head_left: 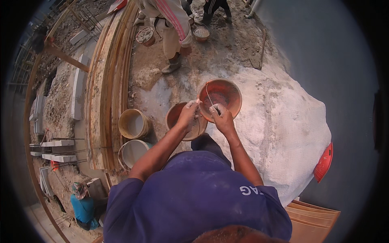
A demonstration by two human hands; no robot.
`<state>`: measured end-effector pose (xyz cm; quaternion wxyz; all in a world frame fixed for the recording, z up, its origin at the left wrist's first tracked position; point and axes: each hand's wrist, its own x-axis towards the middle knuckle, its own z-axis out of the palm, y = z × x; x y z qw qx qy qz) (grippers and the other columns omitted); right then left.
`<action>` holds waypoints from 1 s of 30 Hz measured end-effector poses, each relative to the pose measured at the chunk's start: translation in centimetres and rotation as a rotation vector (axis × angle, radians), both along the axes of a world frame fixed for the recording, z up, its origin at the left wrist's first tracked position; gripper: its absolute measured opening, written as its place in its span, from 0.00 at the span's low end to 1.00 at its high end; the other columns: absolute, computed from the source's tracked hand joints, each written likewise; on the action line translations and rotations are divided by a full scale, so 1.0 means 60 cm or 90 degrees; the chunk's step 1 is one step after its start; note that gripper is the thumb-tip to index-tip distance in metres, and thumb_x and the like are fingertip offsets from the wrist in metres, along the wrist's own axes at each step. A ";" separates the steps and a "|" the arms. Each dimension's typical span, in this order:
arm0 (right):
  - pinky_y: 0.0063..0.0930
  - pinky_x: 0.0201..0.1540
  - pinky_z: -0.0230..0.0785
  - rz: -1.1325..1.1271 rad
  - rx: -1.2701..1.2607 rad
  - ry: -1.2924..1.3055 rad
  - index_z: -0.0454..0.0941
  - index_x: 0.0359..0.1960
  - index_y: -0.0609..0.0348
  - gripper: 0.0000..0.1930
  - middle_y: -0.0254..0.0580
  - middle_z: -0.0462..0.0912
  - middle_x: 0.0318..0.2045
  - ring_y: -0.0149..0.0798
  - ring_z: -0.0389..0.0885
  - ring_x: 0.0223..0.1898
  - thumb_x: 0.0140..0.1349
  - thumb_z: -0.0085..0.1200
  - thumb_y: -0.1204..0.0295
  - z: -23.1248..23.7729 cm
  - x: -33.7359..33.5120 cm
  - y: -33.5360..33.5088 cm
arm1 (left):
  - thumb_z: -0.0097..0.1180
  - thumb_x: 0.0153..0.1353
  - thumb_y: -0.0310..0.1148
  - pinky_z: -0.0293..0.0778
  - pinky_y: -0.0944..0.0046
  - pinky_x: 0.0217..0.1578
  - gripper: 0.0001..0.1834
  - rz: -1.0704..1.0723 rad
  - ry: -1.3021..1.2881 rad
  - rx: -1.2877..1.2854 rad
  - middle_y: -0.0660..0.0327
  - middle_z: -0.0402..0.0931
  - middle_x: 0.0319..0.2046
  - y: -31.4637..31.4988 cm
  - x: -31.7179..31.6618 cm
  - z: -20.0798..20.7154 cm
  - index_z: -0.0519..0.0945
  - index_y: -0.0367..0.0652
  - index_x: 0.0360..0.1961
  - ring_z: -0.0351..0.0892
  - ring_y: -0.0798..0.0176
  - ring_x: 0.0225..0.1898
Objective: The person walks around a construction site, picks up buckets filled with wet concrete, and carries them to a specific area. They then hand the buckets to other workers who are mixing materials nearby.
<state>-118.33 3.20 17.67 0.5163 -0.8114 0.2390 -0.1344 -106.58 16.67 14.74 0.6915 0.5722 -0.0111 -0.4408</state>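
The right hand (219,114) has its fingers clamped on the wire handle (208,95), apparently steadying the red bucket (233,92) just beyond them. Whether the left hand (188,117) grips anything, I cannot tell; below its fingers is 1 orange bucket (173,115).

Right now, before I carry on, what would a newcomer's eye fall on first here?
Probably the large white pile, bright across the right of centre. Next, near the middle, the reddish bucket, with the left hand beside its rim and the right hand at its thin handle. Long wooden planks also stand out on the left.
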 end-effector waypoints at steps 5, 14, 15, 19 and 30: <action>0.20 0.20 0.68 -0.220 0.107 -0.023 0.77 0.37 0.59 0.13 0.32 0.77 0.24 0.25 0.75 0.24 0.68 0.49 0.62 0.020 0.074 -0.235 | 0.54 0.65 0.47 0.63 0.71 0.36 0.14 -0.020 -0.079 0.076 0.71 0.70 0.35 -0.136 0.155 -0.012 0.75 0.50 0.42 0.68 0.73 0.37; 0.19 0.25 0.64 -0.272 0.178 0.116 0.78 0.41 0.55 0.14 0.32 0.80 0.31 0.26 0.77 0.32 0.66 0.49 0.58 0.038 0.268 -0.549 | 0.58 0.62 0.39 0.66 0.69 0.36 0.11 0.025 -0.145 0.024 0.69 0.72 0.32 -0.421 0.412 -0.022 0.77 0.44 0.40 0.68 0.75 0.35; 0.19 0.25 0.64 -0.277 0.170 0.134 0.78 0.40 0.55 0.14 0.32 0.79 0.31 0.26 0.77 0.31 0.66 0.49 0.58 0.027 0.298 -0.582 | 0.57 0.62 0.40 0.66 0.69 0.34 0.12 0.035 -0.146 0.026 0.70 0.72 0.32 -0.457 0.447 -0.033 0.77 0.45 0.40 0.68 0.75 0.33; 0.20 0.25 0.64 -0.310 0.144 0.172 0.77 0.37 0.55 0.12 0.31 0.79 0.29 0.26 0.76 0.30 0.65 0.50 0.60 -0.036 0.428 -0.732 | 0.57 0.63 0.42 0.64 0.69 0.30 0.12 0.069 -0.163 0.040 0.70 0.70 0.29 -0.601 0.622 -0.105 0.76 0.47 0.40 0.67 0.74 0.30; 0.20 0.25 0.68 -0.347 0.205 0.196 0.78 0.40 0.60 0.12 0.34 0.82 0.31 0.25 0.77 0.30 0.66 0.49 0.64 -0.139 0.831 -1.140 | 0.59 0.60 0.40 0.60 0.70 0.23 0.09 0.197 -0.037 0.224 0.70 0.70 0.24 -0.837 1.081 -0.311 0.77 0.46 0.34 0.65 0.74 0.23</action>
